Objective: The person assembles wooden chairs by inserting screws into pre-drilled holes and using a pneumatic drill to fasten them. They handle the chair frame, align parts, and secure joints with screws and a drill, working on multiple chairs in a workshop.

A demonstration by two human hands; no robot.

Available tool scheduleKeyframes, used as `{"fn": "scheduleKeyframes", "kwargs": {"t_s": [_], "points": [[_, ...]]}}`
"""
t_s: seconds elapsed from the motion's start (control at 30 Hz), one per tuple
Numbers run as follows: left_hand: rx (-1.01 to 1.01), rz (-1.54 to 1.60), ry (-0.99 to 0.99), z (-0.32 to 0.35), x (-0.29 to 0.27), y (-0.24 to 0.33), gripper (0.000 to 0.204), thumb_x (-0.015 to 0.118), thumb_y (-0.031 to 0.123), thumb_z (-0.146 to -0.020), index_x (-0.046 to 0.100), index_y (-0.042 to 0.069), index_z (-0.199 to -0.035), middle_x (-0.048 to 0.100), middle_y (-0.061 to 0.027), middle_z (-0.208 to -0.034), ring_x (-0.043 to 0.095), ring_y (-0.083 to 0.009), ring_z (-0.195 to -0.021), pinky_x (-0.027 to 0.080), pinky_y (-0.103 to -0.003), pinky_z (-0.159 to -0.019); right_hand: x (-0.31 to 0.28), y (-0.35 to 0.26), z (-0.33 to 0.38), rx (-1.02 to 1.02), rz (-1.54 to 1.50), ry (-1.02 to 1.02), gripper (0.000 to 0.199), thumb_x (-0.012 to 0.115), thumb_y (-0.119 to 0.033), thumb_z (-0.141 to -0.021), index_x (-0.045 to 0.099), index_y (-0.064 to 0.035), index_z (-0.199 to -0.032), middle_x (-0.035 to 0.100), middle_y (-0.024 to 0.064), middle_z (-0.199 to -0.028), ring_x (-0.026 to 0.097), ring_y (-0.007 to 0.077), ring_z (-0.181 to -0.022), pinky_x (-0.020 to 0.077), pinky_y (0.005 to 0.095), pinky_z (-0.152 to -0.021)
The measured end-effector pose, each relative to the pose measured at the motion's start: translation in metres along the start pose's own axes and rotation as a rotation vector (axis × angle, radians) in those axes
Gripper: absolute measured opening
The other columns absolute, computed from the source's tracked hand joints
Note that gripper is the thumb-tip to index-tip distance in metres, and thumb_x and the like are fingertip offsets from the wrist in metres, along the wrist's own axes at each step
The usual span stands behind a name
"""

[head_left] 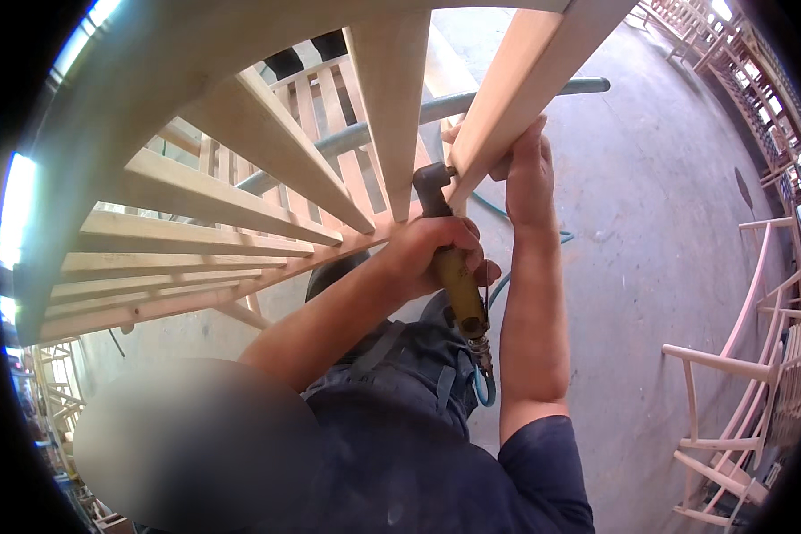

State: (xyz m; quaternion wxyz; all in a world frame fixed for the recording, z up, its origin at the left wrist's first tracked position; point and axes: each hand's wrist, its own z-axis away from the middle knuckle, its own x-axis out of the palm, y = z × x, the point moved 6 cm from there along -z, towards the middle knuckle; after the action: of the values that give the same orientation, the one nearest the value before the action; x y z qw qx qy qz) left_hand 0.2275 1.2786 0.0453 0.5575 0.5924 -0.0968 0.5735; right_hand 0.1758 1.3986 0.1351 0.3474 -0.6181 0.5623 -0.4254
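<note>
A pale wooden chair frame (178,53) with a curved rail and several fanned slats fills the upper left. My left hand (436,254) is wrapped round the yellow body of a right-angle air tool (458,289). The tool's dark angled head points right, its tip at the left face of a thick wooden post (516,84); I cannot tell if they touch. My right hand (527,173) grips this post from the right, with part of its fingers hidden behind the wood. A teal hose (487,389) hangs from the tool's lower end.
A grey-green rounded bar (583,85) runs behind the slats and sticks out past the post. More slatted wooden pieces (316,107) show behind the frame. Several unfinished chair frames (721,360) stand at the right. Teal hose also trails over the grey concrete floor (636,267).
</note>
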Motion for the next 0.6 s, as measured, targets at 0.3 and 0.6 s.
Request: {"fn": "scheduleKeyframes", "kwargs": {"t_s": [0.3,0.6], "points": [[0.007,-0.005,-0.015,-0.001,-0.002,-0.001,0.013,0.057,0.011,-0.084,0.062,0.000,-0.080,0.064,-0.0140,-0.075,0.067,-0.0422,-0.091,0.052,-0.050,-0.088,-0.002,0.008,-0.002,0.004,-0.001,0.050,0.069,0.033,-0.056,-0.109,0.074,-0.0038,-0.091,0.069,-0.0028,-0.072,0.039,-0.0016,-0.053,0.0262,0.0193,-0.046],[0.010,0.021,0.023,0.006,0.007,0.003,0.015,0.058,0.011,-0.085,0.064,-0.001,-0.078,0.065,-0.0145,-0.077,0.067,-0.0409,-0.091,0.053,-0.049,-0.084,0.000,0.003,-0.003,-0.022,-0.012,0.040,0.067,0.030,-0.053,-0.110,0.072,-0.0042,-0.093,0.076,0.0033,-0.081,0.041,-0.0016,-0.051,0.0269,0.0185,-0.044]]}}
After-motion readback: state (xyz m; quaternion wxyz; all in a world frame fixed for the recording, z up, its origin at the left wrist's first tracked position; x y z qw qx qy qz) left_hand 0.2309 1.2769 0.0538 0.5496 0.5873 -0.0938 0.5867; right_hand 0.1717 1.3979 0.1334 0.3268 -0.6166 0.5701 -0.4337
